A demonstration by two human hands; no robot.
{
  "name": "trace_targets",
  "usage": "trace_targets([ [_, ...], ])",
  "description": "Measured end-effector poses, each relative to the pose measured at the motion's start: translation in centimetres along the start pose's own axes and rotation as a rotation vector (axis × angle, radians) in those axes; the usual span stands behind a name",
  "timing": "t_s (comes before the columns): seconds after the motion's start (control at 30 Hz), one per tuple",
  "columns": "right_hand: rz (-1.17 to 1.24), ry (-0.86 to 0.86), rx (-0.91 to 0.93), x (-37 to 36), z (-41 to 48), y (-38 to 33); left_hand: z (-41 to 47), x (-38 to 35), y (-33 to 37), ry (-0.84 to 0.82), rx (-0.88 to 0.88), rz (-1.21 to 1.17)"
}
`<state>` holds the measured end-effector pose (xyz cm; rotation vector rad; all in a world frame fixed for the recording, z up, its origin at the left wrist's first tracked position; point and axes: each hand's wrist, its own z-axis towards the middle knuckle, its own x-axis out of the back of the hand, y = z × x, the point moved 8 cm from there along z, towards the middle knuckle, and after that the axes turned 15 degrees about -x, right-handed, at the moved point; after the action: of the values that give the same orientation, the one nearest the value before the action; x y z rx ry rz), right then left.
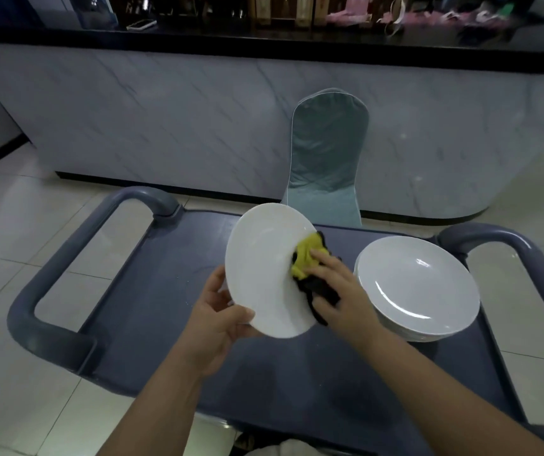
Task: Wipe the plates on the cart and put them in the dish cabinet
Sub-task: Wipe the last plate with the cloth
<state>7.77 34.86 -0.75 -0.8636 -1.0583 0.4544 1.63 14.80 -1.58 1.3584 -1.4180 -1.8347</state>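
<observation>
Gripping the lower rim of a white plate (264, 271), the left hand (221, 314) lays its thumb on the face and its fingers behind, which tips the plate up on edge above the cart (165, 307) and turns its face toward the other hand. The right hand (339, 291) is closed over a bunched yellow-and-black cloth (308, 264), thumb below and fingers over it, pressing the wad against the plate's right side; the left-hand grip looks meant to brace the plate against that push. So both hands are clamped, one on the plate and one on the cloth, with the plate between them and clear of the cart top. Just to the right, a stack of plates (418, 287) sits flat on the cart, close enough to reach without stepping. I judge this to be mid-wipe on one plate, with the stack probably waiting its turn. Beyond the cart stands a chair (329, 153) in a teal cover. No dish cabinet is in view.
</observation>
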Motion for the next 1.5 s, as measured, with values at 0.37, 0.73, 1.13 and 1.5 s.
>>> trace_targets([
  [0.37, -0.053, -0.115, 0.155, -1.2, -2.3, -1.5, 3.1, -0.6, 2.1, 0.066, -0.023, 0.166],
  [0.73, 0.127, -0.013, 0.193, 6.5, 2.1, -6.9, 9.0, -3.2, 6.7, -0.037, -0.45, 1.253],
  [1.13, 0.183, 0.184, -0.038, 5.1, 1.8, -8.4, 5.0, -7.6, 8.1, -0.364, -1.152, 1.422],
  [1.5, -0.597, -0.08, 0.089, 1.2, 2.5, -9.6, 4.2, -5.3, 8.3, -0.349, -1.129, 1.36],
])
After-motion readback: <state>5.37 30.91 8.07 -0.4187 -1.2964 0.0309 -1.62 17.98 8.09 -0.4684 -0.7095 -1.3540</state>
